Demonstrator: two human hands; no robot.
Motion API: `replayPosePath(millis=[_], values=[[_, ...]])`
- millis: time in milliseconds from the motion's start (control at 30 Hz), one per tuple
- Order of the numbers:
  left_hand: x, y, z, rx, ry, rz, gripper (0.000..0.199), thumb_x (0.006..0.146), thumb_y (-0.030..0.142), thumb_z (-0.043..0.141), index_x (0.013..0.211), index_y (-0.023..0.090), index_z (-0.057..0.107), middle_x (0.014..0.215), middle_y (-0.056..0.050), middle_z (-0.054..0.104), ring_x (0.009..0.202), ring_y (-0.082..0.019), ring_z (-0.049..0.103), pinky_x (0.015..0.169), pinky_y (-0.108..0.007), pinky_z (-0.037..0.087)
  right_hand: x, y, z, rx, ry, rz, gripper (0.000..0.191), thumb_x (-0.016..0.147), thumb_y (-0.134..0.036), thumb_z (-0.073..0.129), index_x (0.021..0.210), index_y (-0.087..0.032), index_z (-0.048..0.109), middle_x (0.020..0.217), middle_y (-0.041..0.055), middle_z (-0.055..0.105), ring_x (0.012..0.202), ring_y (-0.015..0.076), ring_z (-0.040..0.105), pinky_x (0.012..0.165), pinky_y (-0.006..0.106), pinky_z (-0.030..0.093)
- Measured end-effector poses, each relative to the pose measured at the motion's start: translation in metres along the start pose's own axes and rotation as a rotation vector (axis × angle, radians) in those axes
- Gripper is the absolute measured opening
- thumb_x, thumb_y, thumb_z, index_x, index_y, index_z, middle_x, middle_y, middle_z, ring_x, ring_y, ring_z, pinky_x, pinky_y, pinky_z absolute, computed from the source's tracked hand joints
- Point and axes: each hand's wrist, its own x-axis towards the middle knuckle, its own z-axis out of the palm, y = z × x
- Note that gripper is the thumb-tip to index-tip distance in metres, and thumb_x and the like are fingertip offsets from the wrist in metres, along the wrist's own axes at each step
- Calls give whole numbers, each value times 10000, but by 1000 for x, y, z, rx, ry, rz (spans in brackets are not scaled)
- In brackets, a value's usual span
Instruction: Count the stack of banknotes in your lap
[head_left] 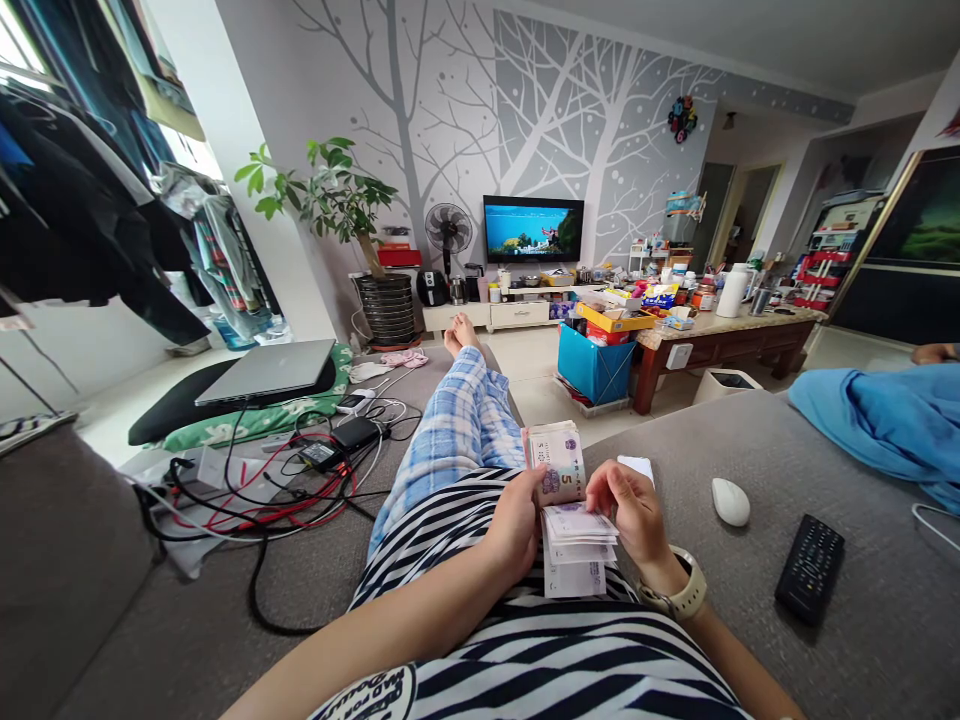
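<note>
A stack of banknotes (556,462), the front one marked with a 5, stands up above my lap, folded over at its lower part. My left hand (517,520) is closed around the left side of the stack, thumb on its face. Several looser notes (576,560) hang fanned downward below the fold, over my striped shirt. On the right, my right hand (626,510) pinches at the upper right edge of these notes, fingertips bent together. A pale watch (686,588) is on my right wrist. Behind this hand, a white flat item (636,466) lies partly hidden.
On the grey sofa to the right lie a white mouse (730,502), a black remote (810,568) and blue cloth (877,420). Tangled cables (300,480) and a laptop (268,370) are to the left. Ahead stand a blue bin (595,368) and a cluttered table (720,325).
</note>
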Motion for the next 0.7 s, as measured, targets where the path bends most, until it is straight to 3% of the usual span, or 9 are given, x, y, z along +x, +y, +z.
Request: replayPosePath(millis=[200, 433, 700], values=[[0, 0, -3, 35, -40, 21, 189, 756, 204, 629, 899, 89, 672, 797, -107, 737, 696, -201, 689, 718, -315, 560, 9, 4, -1, -125, 114, 147, 434, 822, -515, 640, 612, -162, 501, 559, -22, 470, 539, 86, 399, 527, 220, 310], [0, 0, -4, 45, -108, 9, 260, 718, 148, 650, 970, 91, 677, 854, -100, 743, 739, -195, 693, 726, -299, 556, 14, 6, -2, -200, 132, 175, 432, 817, -511, 625, 608, -167, 468, 548, -41, 393, 536, 81, 345, 513, 220, 273], [-2, 1, -2, 21, -99, -15, 268, 757, 189, 648, 1006, 93, 674, 923, -128, 745, 821, -229, 703, 780, -344, 565, 17, 2, 0, -262, 150, 165, 426, 812, -523, 613, 625, -159, 496, 575, -33, 414, 562, 85, 356, 516, 210, 282]])
